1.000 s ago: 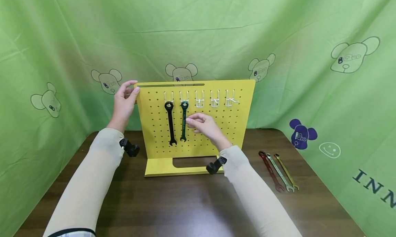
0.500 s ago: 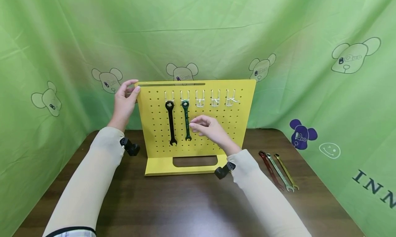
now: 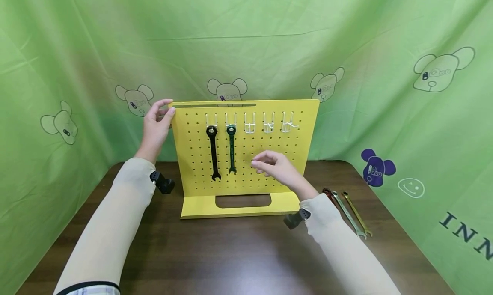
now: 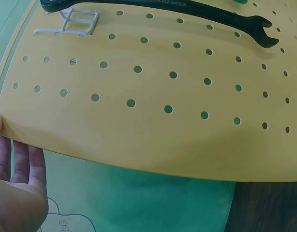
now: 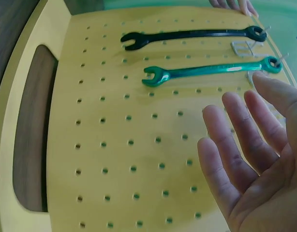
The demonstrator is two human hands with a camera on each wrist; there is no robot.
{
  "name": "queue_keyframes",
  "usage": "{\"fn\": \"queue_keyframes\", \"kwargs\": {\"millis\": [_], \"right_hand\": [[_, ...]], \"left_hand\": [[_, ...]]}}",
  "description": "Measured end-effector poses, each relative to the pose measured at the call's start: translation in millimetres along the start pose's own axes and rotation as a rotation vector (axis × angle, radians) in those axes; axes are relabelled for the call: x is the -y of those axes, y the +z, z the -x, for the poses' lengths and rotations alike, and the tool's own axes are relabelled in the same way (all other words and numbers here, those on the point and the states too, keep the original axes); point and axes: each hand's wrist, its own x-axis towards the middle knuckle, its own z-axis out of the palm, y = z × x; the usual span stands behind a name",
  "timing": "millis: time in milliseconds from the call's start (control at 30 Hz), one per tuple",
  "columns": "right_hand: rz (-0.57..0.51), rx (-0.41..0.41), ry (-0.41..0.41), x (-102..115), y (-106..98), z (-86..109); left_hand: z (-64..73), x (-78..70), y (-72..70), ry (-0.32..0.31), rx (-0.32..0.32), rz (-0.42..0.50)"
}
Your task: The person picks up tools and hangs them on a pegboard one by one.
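Note:
A yellow pegboard (image 3: 277,158) stands upright on the table. My left hand (image 3: 155,126) grips its upper left corner, thumb in front and fingers behind the edge, as the left wrist view also shows. From the two leftmost hooks hang a black wrench (image 3: 213,153) and a green wrench (image 3: 232,149), ring ends up and open ends down. To the right of the green wrench, my right hand (image 3: 275,166) is in front of the board with nothing in it. Its fingers are loosely bent in the right wrist view (image 5: 255,159).
Three white wire hooks, including the middle one (image 3: 250,126), carry nothing. On the brown table (image 3: 215,252) at the right lie a red wrench (image 3: 327,192), a silver wrench (image 3: 348,213) and a yellow wrench (image 3: 358,213); my right sleeve partly covers the red one. Green cloth surrounds the table.
My right hand has moved away from the green wrench, right and slightly down. The green wrench swung a little and hangs nearly straight. My left hand keeps its place on the board's corner.

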Motion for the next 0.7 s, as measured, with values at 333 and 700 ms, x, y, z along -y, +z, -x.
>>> {"fn": "queue_keyframes", "kwargs": {"millis": [333,700], "right_hand": [[0.148,-0.009,-0.004,-23.4,-25.4,21.8],[0.323,-0.043,0.028,-45.5,-53.1,52.5]], "left_hand": [[1.0,-0.1,0.9,-0.006,-0.003,0.007],[1.5,0.0,1.6,-0.008,-0.013,0.008]]}}
